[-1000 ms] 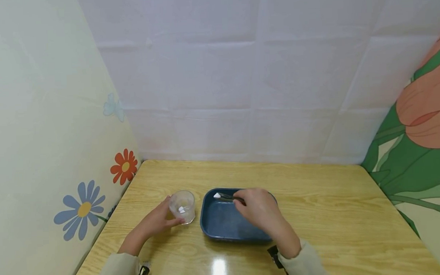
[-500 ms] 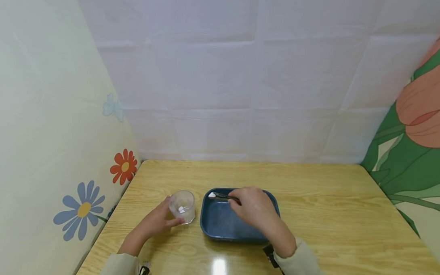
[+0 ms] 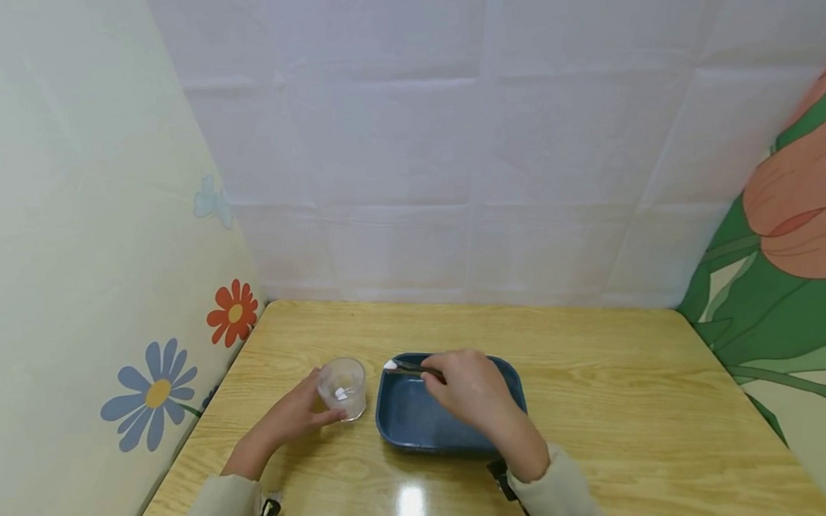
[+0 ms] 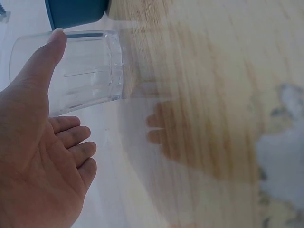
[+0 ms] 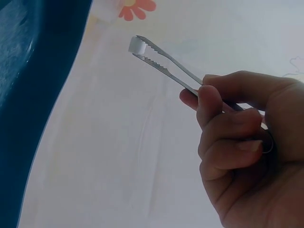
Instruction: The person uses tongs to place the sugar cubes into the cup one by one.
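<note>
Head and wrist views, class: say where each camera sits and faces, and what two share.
Head: head-worn, looks forward and down; left hand, right hand, sleeves show.
Left wrist: on that wrist, faces the glass; left hand shows.
Right wrist: on that wrist, faces the tweezers; right hand shows.
Head and right wrist share the tweezers.

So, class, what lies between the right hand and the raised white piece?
Tongs lie there, as the right wrist view shows: their toothed tips hold the white piece, and the right hand grips the other end.

High forward-down head view (wrists' nearer)
</note>
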Action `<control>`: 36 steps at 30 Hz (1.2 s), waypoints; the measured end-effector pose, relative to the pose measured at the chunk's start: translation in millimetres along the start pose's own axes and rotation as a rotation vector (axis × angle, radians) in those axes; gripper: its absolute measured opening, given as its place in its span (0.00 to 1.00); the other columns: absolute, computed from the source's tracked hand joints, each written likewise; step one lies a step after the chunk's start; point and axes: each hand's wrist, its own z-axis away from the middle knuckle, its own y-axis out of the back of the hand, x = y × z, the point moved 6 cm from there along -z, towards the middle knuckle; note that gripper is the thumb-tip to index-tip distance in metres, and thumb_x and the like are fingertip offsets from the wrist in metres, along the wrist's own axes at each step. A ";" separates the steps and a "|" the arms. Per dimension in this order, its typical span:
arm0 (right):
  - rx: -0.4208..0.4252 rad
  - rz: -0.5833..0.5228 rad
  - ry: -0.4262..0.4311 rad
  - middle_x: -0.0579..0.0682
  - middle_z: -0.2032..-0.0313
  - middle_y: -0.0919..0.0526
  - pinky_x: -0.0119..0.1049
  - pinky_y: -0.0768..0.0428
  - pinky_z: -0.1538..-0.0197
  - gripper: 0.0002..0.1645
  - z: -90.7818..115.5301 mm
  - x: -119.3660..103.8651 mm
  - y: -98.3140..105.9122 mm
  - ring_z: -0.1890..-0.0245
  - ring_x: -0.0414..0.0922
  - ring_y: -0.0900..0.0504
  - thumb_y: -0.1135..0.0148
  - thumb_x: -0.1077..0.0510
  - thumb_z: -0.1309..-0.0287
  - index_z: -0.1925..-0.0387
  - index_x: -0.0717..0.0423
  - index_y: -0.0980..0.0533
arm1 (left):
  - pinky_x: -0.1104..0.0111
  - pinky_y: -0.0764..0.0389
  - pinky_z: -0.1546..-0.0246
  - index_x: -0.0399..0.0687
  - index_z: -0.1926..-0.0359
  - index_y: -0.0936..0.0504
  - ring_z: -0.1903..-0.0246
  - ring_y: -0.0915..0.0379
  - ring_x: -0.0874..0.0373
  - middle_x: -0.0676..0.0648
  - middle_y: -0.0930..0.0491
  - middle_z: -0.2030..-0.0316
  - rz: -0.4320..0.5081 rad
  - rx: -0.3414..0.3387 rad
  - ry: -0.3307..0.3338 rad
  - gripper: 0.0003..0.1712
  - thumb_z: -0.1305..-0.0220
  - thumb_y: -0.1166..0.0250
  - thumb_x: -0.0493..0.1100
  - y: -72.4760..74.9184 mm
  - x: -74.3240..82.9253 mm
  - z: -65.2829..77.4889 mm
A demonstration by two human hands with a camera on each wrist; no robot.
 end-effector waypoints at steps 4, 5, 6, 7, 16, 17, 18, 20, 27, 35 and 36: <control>-0.003 -0.003 0.010 0.41 0.76 0.18 0.25 0.33 0.79 0.09 -1.7 -2.7 -0.5 0.84 0.28 0.32 0.39 0.54 0.41 0.61 0.49 0.16 | 0.45 0.42 0.37 0.49 0.30 0.44 0.32 0.52 0.40 0.39 0.42 0.32 0.006 -0.003 0.012 0.55 0.54 0.31 0.66 -0.1 -0.2 0.6; -0.004 -0.003 0.011 0.41 0.75 0.17 0.25 0.32 0.79 0.09 -2.1 -3.4 -0.9 0.84 0.28 0.32 0.39 0.54 0.41 0.61 0.49 0.16 | 0.44 0.42 0.37 0.48 0.30 0.44 0.32 0.52 0.39 0.38 0.42 0.32 0.007 -0.004 0.015 0.56 0.54 0.31 0.66 -0.2 -0.2 1.0; -0.006 -0.002 0.013 0.42 0.74 0.17 0.25 0.32 0.79 0.10 -2.5 -4.0 -1.3 0.84 0.28 0.32 0.39 0.54 0.41 0.60 0.49 0.16 | 0.44 0.42 0.37 0.48 0.30 0.44 0.32 0.51 0.39 0.38 0.42 0.32 0.007 -0.004 0.019 0.56 0.54 0.31 0.66 -0.2 -0.4 1.2; -0.008 -0.002 0.012 0.42 0.74 0.17 0.25 0.32 0.79 0.10 -3.0 -4.6 -1.8 0.84 0.28 0.32 0.39 0.54 0.41 0.60 0.49 0.16 | 0.44 0.42 0.37 0.48 0.30 0.45 0.32 0.51 0.39 0.38 0.42 0.32 0.008 -0.004 0.020 0.56 0.54 0.31 0.66 -0.2 -0.5 1.4; -0.013 -0.024 0.014 0.40 0.75 0.18 0.25 0.34 0.82 0.09 -6.8 -11.0 -2.9 0.86 0.29 0.34 0.40 0.54 0.41 0.62 0.48 0.16 | 0.44 0.42 0.37 0.50 0.30 0.45 0.31 0.53 0.40 0.40 0.41 0.32 0.012 -0.003 0.008 0.55 0.53 0.32 0.65 -0.4 -0.9 1.7; -0.015 -0.026 0.010 0.40 0.75 0.17 0.25 0.34 0.82 0.09 -7.1 -11.3 -3.1 0.86 0.29 0.33 0.40 0.54 0.41 0.61 0.48 0.16 | 0.44 0.42 0.37 0.50 0.30 0.45 0.31 0.53 0.40 0.40 0.41 0.32 0.013 -0.003 0.009 0.55 0.53 0.32 0.65 -0.5 -1.0 1.7; -0.019 -0.029 0.008 0.40 0.74 0.17 0.25 0.34 0.82 0.09 -7.6 -11.6 -3.4 0.86 0.29 0.33 0.40 0.54 0.40 0.61 0.48 0.16 | 0.44 0.42 0.37 0.50 0.30 0.45 0.31 0.53 0.40 0.40 0.41 0.32 0.014 -0.005 0.011 0.55 0.53 0.32 0.65 -0.7 -1.0 1.7; -0.025 -0.034 0.002 0.41 0.73 0.17 0.25 0.33 0.82 0.10 -8.5 -12.5 -3.8 0.86 0.30 0.33 0.40 0.53 0.40 0.60 0.47 0.16 | 0.44 0.42 0.37 0.51 0.30 0.45 0.31 0.53 0.40 0.40 0.42 0.32 0.015 -0.006 0.012 0.55 0.53 0.32 0.66 -0.8 -1.2 1.4; -0.026 -0.047 0.009 0.39 0.75 0.18 0.25 0.32 0.82 0.09 -12.8 -16.3 -5.3 0.85 0.30 0.32 0.40 0.54 0.41 0.63 0.48 0.16 | 0.45 0.42 0.37 0.50 0.30 0.45 0.32 0.52 0.40 0.40 0.41 0.33 0.003 -0.001 0.003 0.55 0.53 0.32 0.65 -0.4 -1.2 0.3; -0.030 -0.030 0.016 0.39 0.75 0.18 0.25 0.32 0.82 0.09 -15.3 -20.1 -7.3 0.84 0.31 0.32 0.40 0.53 0.41 0.63 0.49 0.16 | 0.45 0.42 0.37 0.49 0.30 0.45 0.31 0.53 0.40 0.39 0.41 0.32 0.000 -0.005 0.006 0.54 0.53 0.31 0.65 -0.3 0.8 0.3; -0.030 -0.027 0.019 0.39 0.75 0.18 0.25 0.32 0.81 0.09 -15.8 -20.9 -7.6 0.84 0.31 0.32 0.39 0.53 0.41 0.63 0.49 0.16 | 0.45 0.42 0.37 0.49 0.30 0.45 0.31 0.53 0.40 0.39 0.42 0.32 0.001 -0.006 0.007 0.54 0.53 0.31 0.64 -0.2 1.0 0.5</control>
